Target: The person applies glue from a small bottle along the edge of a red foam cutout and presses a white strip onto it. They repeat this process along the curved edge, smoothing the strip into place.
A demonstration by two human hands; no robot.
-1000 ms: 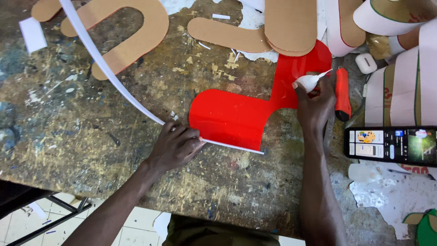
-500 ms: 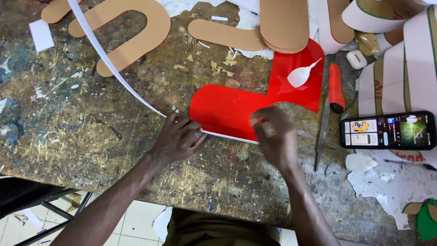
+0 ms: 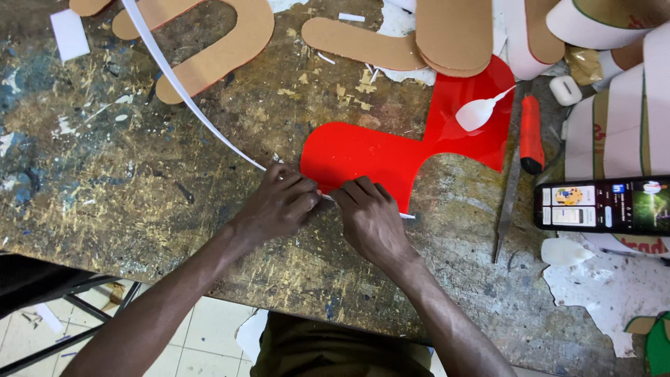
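Your left hand (image 3: 279, 204) and right hand (image 3: 368, 216) sit close together at the lower edge of the red plastic shape (image 3: 391, 157), which lies flat on the paint-stained tabletop (image 3: 125, 181). Both hands have their fingers pinched on the thin white strip (image 3: 185, 91), which is pressed along that edge and curves away up to the left. A small white bottle (image 3: 478, 112) rests on the red shape, a red-handled knife (image 3: 530, 136) just beside it, and a phone (image 3: 604, 204) lies well to your right.
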